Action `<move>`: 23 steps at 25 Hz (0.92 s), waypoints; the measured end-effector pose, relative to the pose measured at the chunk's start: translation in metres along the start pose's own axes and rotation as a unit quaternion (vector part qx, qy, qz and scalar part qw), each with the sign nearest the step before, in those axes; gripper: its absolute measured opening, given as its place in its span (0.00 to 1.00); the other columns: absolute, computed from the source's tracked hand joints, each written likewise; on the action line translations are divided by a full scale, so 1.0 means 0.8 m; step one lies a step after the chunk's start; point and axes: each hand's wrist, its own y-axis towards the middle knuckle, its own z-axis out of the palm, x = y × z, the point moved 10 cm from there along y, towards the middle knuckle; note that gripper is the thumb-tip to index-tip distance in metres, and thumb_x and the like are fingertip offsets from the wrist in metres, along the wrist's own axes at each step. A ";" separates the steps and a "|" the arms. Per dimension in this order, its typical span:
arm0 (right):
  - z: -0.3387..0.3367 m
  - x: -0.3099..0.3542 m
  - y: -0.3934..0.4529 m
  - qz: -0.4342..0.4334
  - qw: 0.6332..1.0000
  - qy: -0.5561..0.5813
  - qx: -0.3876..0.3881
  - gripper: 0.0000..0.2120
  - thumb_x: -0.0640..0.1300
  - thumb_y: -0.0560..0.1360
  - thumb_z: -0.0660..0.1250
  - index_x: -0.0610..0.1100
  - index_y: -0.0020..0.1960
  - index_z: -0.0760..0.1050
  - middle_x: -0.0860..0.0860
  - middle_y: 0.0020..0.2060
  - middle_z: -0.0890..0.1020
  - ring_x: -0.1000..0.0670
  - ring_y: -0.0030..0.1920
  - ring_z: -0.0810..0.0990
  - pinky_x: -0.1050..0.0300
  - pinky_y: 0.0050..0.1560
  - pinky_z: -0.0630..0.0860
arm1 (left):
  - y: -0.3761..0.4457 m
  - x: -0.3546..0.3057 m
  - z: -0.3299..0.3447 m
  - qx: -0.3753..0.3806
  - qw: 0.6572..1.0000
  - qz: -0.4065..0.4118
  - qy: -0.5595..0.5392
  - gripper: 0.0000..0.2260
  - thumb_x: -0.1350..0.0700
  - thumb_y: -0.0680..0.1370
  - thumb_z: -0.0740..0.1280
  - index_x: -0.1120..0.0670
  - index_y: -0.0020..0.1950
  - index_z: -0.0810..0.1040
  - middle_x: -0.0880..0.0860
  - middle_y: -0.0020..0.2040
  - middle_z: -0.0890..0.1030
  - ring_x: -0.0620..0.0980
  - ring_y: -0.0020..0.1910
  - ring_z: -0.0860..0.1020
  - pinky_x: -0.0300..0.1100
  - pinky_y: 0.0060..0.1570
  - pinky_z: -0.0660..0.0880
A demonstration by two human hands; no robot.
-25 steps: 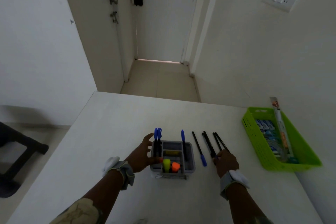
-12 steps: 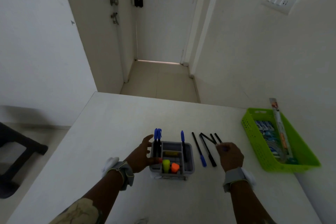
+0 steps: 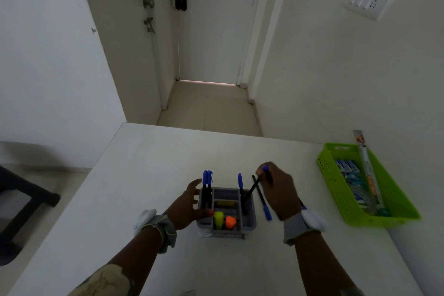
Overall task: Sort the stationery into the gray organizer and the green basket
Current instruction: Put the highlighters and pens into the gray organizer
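Note:
The gray organizer point(image 3: 251, 221) stands on the white table in front of me. It holds two blue-capped pens point(image 3: 207, 179) at its left, one blue-capped pen point(image 3: 240, 181) at its right, and a yellow and an orange highlighter point(image 3: 224, 220) in front. My left hand point(image 3: 189, 204) rests against the organizer's left wall, fingers spread. My right hand point(image 3: 278, 190) grips a bunch of black pens point(image 3: 251, 191), their lower ends in the organizer's right compartment. One pen with a blue cap point(image 3: 263, 202) lies on the table beside the organizer. The green basket point(image 3: 336, 190) sits at the right.
The green basket holds packets and a long ruler point(image 3: 366, 166) that leans over its far rim. The wall runs close along the table's right side. A dark chair point(image 3: 21, 199) stands off the table's left edge. Open floor lies beyond the far edge.
My right hand picked the black pens up from the table and carried them left, putting their ends into the organizer's right compartment. My left hand stayed at the organizer.

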 end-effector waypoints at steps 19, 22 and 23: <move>-0.021 -0.140 -0.052 0.212 0.967 -0.092 -0.105 0.08 0.31 0.75 0.60 0.34 0.48 0.78 0.40 0.39 0.81 0.41 0.41 0.79 0.50 0.45 0.73 | 0.001 0.004 0.000 0.000 1.000 -0.003 -0.007 0.43 0.52 0.69 0.74 0.50 0.75 0.49 0.55 0.69 0.68 0.55 0.63 0.72 0.46 0.60 0.73; -0.033 -0.212 -0.089 0.331 0.925 -0.171 -0.069 0.11 0.30 0.72 0.64 0.32 0.54 0.77 0.29 0.50 0.77 0.31 0.51 0.76 0.42 0.53 0.71 | 0.000 0.004 0.001 -0.001 1.000 -0.003 -0.013 0.42 0.52 0.69 0.73 0.50 0.75 0.50 0.55 0.70 0.67 0.55 0.63 0.72 0.44 0.59 0.73; -0.027 -0.234 -0.101 0.363 0.914 -0.179 -0.032 0.14 0.31 0.72 0.65 0.31 0.57 0.75 0.29 0.53 0.76 0.31 0.54 0.75 0.42 0.57 0.69 | -0.001 0.004 0.001 -0.002 1.000 -0.002 -0.014 0.42 0.52 0.69 0.73 0.50 0.75 0.50 0.55 0.70 0.67 0.55 0.63 0.73 0.44 0.59 0.73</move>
